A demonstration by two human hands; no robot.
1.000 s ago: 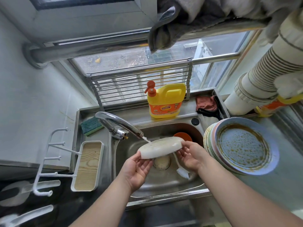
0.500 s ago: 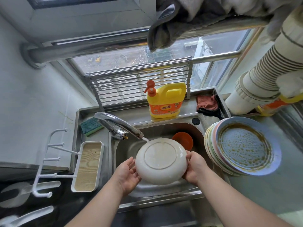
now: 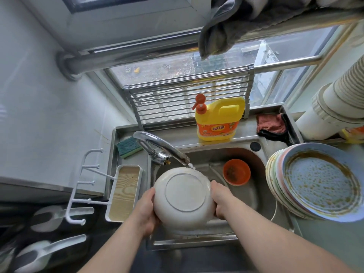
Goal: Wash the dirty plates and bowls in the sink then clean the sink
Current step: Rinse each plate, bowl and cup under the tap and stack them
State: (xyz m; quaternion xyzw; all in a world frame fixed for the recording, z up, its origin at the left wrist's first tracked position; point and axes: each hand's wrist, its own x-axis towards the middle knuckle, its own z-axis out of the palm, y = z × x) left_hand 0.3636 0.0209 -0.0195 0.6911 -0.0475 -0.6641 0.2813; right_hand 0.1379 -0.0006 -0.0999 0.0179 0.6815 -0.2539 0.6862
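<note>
I see my left hand (image 3: 146,210) and right hand (image 3: 220,201) curled around opposite edges of the white plate (image 3: 184,198), gripping it over the sink (image 3: 254,196) near its front left corner, underside facing me. Since a second ago I have tipped it from nearly flat to upright. Water from the faucet (image 3: 159,145) strikes its top rim. Beyond, an orange bowl (image 3: 236,171) sits by the sink's back edge; dirty plates (image 3: 323,184) are stacked at its right edge.
</note>
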